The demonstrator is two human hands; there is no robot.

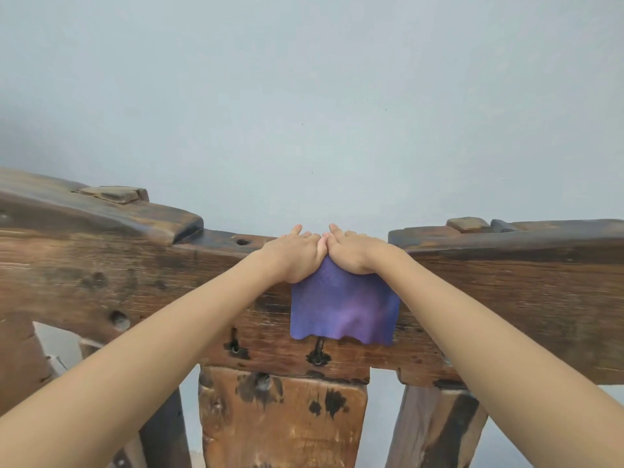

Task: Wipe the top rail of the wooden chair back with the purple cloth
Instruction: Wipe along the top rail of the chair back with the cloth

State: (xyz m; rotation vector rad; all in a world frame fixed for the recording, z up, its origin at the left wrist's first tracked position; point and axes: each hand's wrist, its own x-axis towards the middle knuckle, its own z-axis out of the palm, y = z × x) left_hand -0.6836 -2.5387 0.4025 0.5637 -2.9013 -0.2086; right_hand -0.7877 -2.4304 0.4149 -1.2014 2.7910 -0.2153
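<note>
So the purple cloth is draped over the top rail of the wooden chair back, right in the low middle stretch between the two raised end blocks. Most of it hangs down the near face of the rail, with its wavy bottom edge sitting just above a dark iron fitting in the wood. The upper part is tucked under both hands, so I can't tell how much lies on the top surface or spills over the far side.

The left hand and right hand are side by side, thumbs touching, palms pressed flat on the cloth with fingers reaching over the far edge of the rail. They're not gripping it, just pinning it down with flattened hands.

Handling-wise, I'd guess the cloth is thin, light and floppy, going by how limp it hangs and ripples. It won't hold any shape, so it'll bunch or slide off if pressure lets up. The best hold is probably right where it is now, palms on top of the rail.

The rail itself looks like heavy, rough old timber with holes, knots and dents, and a hole just left of the hands. I reckon the cloth could snag there.
</note>
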